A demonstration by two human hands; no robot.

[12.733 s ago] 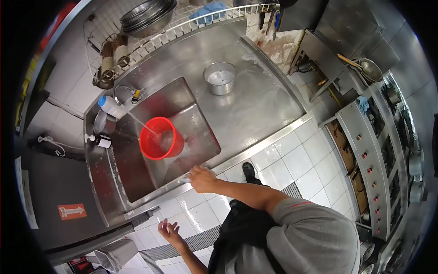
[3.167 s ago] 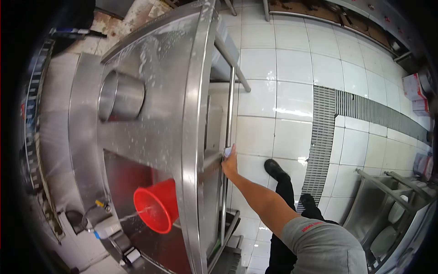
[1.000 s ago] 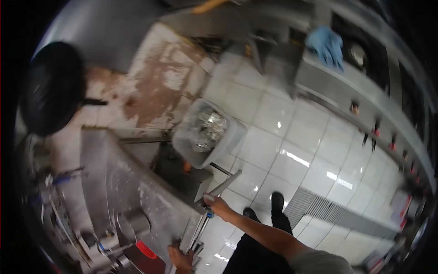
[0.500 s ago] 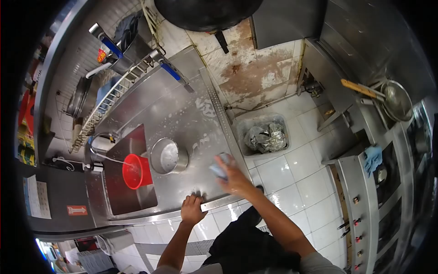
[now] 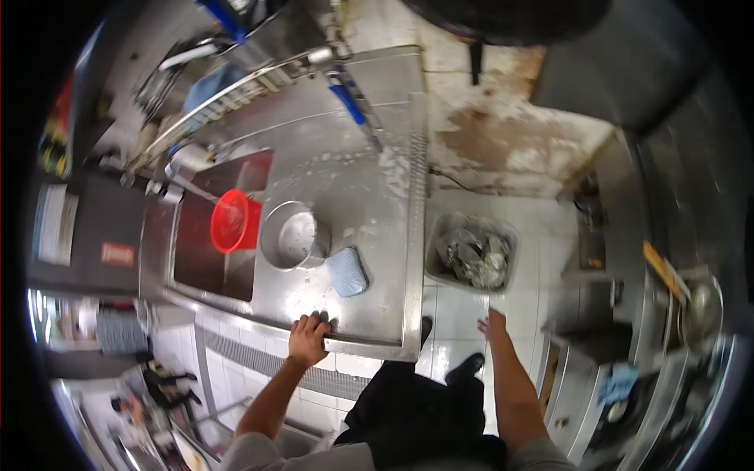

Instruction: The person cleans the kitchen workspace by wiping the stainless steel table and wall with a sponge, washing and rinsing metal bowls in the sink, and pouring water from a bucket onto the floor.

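My left hand [image 5: 308, 339] is closed over the front edge of the steel sink counter [image 5: 369, 310], fingers curled on top. My right hand [image 5: 492, 323] hangs off the counter's right side, above the tiled floor. Its fingers look partly spread, with nothing visible in them, though the hand is small and blurred. A light-blue scrubbing sponge [image 5: 346, 272] lies on the counter. Just left of it stands a round metal pot [image 5: 322, 239], open side up. In the sink basin [image 5: 200, 263] a red bucket [image 5: 250, 224] sits under a stream of water.
On the floor, a grey bin [image 5: 510, 263] holds crumpled foil. Blue-handled tools [image 5: 345, 104] hang from the wire rack [image 5: 228, 98] behind the counter. A black wok [image 5: 510, 20] is at the top. Stoves and a strainer [image 5: 701, 310] stand to the right.
My right hand has let go of the sponge, which now lies on the counter, and moved right past the edge. My left hand stays on the edge. The view has turned.
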